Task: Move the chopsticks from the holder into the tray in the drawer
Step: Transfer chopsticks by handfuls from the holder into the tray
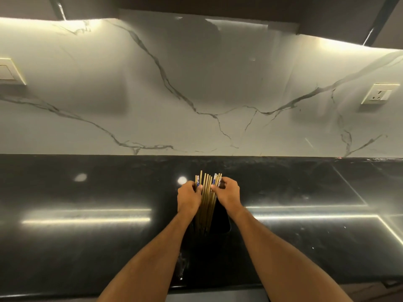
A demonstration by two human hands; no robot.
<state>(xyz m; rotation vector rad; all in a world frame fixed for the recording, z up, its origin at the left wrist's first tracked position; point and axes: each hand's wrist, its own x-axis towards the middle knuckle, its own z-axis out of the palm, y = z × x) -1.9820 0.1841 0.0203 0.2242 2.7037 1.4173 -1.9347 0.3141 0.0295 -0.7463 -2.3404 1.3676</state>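
Both grips, left hand (188,198) and right hand (227,194), curled around upright chopsticks (206,205) in black holder (221,221) on countertop (87,247).

Lower ends of the chopsticks (206,205) sunk out of sight in the black holder (222,221), itself barely separable from the black countertop (87,247) at lower centre. Fingertips of the left hand (188,198) and right hand (227,194) tucked behind the bundle, unseen. Both forearms cut off by the bottom edge. Wall switch (9,71) clipped at the left edge. Printed chopstick tops too small to read.
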